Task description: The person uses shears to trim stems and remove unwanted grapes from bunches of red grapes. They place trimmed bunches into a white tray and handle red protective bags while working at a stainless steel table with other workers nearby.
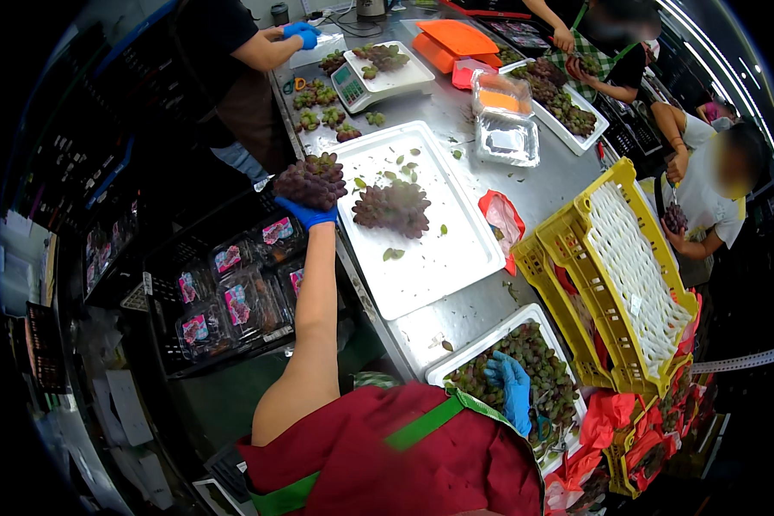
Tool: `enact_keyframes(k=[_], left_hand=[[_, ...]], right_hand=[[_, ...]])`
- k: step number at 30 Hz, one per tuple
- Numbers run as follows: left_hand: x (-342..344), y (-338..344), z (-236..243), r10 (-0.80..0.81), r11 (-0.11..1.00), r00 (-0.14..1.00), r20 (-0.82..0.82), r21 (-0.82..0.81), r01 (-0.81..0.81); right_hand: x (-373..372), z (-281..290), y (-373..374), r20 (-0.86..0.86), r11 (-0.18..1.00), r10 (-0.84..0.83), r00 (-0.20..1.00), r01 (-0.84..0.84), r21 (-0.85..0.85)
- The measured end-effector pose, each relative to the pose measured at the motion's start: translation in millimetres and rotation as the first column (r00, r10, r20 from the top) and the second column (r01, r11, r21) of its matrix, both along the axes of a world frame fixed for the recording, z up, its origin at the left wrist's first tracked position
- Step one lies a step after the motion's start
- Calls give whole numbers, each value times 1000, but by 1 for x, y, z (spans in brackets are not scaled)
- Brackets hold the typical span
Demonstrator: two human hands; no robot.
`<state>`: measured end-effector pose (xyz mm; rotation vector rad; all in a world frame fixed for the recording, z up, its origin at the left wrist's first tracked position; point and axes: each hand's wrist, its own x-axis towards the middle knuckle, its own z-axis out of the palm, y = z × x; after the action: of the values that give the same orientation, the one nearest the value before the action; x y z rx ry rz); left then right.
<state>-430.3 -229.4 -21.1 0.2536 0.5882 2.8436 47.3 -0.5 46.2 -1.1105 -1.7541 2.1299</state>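
My left hand [308, 212], in a blue glove, is closed around the underside of a dark red grape bunch [310, 179], held up beside the table's left edge. To its right, a large white tray [456, 258] bears another grape bunch [393, 209] and scattered leaves and green bits. My right hand [509, 378], also gloved in blue, lies over a smaller white tray [456, 370] at the near edge. Its fingers look spread on the small dark and greenish grapes [537, 357] filling that tray.
Yellow crates [598, 284] stand at right beside red wrapping [606, 417]. A scale [387, 77] bearing grapes, clear plastic boxes [507, 138] and an orange container [456, 43] are farther back. Packed boxes [241, 297] fill a black crate at left. Co-workers stand around the table.
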Motion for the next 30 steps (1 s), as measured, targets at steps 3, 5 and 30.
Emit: enact_keyframes(k=[3, 5, 30], left_hand=[[-18, -13, -25, 98, 994, 987, 130, -70, -89], [2, 5, 8, 169, 980, 968, 184, -137, -145], [16, 3, 1, 225, 965, 974, 32, 128, -228]], right_hand=[[-6, -4, 2, 34, 1000, -6, 999, 7, -22], [-6, -5, 2, 50, 999, -32, 998, 33, -26], [0, -15, 4, 24, 998, 53, 998, -54, 21]])
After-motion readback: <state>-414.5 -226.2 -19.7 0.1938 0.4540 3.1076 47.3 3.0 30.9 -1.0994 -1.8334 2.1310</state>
